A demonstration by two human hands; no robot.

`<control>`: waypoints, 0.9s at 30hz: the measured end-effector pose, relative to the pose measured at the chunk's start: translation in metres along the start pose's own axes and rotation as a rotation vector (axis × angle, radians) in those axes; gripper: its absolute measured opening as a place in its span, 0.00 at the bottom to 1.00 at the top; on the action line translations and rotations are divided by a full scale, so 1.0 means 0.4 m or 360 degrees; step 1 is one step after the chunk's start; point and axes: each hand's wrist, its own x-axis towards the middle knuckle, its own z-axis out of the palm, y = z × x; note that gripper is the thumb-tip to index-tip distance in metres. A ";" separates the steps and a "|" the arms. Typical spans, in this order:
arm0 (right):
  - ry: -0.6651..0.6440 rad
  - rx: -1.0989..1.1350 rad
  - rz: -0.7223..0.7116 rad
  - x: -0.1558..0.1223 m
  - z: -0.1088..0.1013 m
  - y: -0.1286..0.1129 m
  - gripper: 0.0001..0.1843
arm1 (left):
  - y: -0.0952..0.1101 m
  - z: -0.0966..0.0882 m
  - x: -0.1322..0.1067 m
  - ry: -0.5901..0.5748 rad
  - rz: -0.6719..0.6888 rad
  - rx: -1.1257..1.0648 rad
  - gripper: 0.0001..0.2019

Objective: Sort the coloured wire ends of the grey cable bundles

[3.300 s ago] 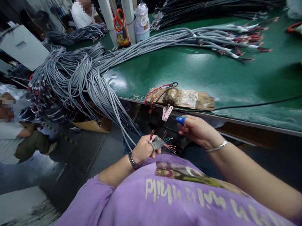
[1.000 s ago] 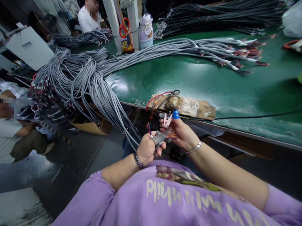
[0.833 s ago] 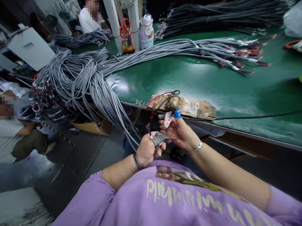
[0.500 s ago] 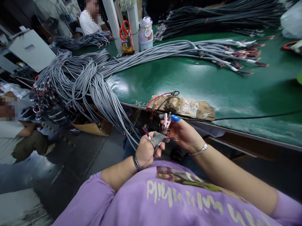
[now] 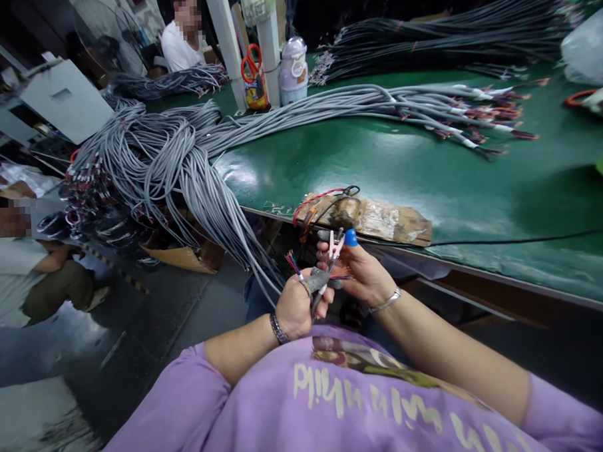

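Note:
My left hand point(image 5: 294, 307) is closed around a grey cable point(image 5: 319, 304), near its end where thin bare-tipped wires fan out. A grey wrap covers its thumb point(image 5: 318, 279). Another bunch of coloured wires point(image 5: 293, 261) sticks up beside that thumb. Just to the right, my right hand point(image 5: 367, 274) has its fingers bent around a pale pink clip point(image 5: 336, 244). A blue cover point(image 5: 350, 237) sits on its thumb tip, and grey covers show on other fingers. Orange-tipped wire ends point(image 5: 342, 275) lie between the two hands; exactly what touches them is hidden.
A big heap of grey cables point(image 5: 173, 148) hangs over the green table's edge point(image 5: 427, 137). A taped wooden block point(image 5: 396, 222) with red and black leads lies ahead. Behind stand a lilac bottle point(image 5: 293, 70) and orange-handled scissors point(image 5: 251, 61). Two people are at the left.
My right hand has shifted slightly left and its thumb has tipped more upright beside the pink clip. My left hand keeps its hold on the cable. The view has moved a little.

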 end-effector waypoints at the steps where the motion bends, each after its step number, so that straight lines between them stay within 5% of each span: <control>1: 0.0015 -0.0006 -0.0005 0.001 0.000 -0.001 0.17 | -0.001 0.000 0.000 -0.0001 -0.0006 -0.0015 0.16; 16: 0.0049 -0.0027 0.0062 0.003 -0.021 0.005 0.20 | -0.012 -0.002 0.010 0.0006 -0.0070 -0.0055 0.16; 27: 0.0037 -0.0080 -0.0032 -0.013 -0.016 0.007 0.24 | -0.022 -0.007 -0.014 0.0016 0.0233 0.0171 0.18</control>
